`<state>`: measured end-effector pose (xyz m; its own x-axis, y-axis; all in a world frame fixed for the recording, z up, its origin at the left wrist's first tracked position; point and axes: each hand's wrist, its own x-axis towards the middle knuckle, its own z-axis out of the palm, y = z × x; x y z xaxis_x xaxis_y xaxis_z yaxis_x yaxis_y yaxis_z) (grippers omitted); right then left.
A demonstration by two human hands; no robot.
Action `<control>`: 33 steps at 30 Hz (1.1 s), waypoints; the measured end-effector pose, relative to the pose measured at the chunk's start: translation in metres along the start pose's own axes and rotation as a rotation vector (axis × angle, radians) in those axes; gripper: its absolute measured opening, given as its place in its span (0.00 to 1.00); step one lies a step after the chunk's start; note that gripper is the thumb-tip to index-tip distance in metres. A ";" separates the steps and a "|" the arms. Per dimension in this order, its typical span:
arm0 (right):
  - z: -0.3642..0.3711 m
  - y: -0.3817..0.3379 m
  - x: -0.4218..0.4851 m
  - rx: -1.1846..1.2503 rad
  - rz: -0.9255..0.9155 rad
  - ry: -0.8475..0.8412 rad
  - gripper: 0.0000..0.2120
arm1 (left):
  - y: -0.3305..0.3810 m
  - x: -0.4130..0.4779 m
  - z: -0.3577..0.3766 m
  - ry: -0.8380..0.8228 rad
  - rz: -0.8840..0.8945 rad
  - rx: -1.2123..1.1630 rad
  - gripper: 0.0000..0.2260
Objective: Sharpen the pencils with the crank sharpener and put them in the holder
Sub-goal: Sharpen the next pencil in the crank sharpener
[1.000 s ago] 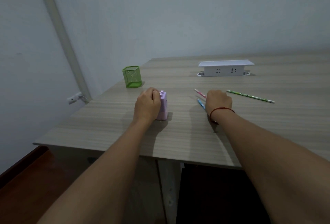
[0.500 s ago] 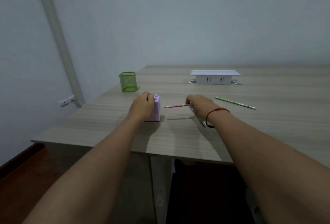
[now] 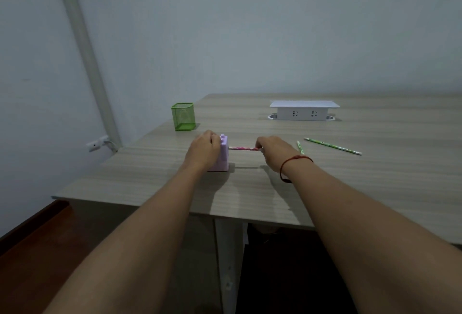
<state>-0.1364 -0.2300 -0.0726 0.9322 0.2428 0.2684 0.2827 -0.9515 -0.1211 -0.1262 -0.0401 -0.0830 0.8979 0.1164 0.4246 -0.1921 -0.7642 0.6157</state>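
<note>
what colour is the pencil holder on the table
Bright green wire mesh; the holder shows best in the head view, standing at the table's far left.

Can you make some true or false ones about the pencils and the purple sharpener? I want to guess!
1. The right hand holds a pink pencil pointing at the purple sharpener. True.
2. The green mesh holder is full of pencils. False: no pencils show in it.
3. The left hand grips the purple sharpener. True.
4. The long green pencil is in the left hand. False: it lies on the table, to the right of the right hand.
5. The red bracelet is on the left wrist. False: it is on the right wrist.
</note>
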 end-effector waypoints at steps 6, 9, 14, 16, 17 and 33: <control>0.002 -0.011 0.009 -0.026 -0.053 0.004 0.12 | 0.000 -0.001 0.000 0.033 0.015 0.072 0.15; 0.004 -0.011 0.012 -0.051 -0.078 0.014 0.11 | -0.001 0.002 -0.001 0.038 0.043 0.195 0.15; 0.010 -0.025 0.018 -0.075 -0.129 0.069 0.10 | -0.001 0.006 0.002 0.067 0.069 0.265 0.14; 0.011 -0.028 0.020 -0.080 -0.129 0.082 0.10 | -0.001 0.007 0.003 0.076 0.077 0.269 0.14; 0.011 -0.029 0.020 -0.081 -0.127 0.081 0.10 | -0.001 0.006 0.003 0.076 0.082 0.272 0.14; 0.007 -0.049 0.010 -0.119 -0.141 0.125 0.29 | -0.013 0.002 -0.022 0.095 0.037 -0.182 0.17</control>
<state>-0.1393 -0.1798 -0.0711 0.8480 0.3570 0.3917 0.3731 -0.9271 0.0374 -0.1307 -0.0161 -0.0759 0.8490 0.1565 0.5047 -0.3003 -0.6429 0.7046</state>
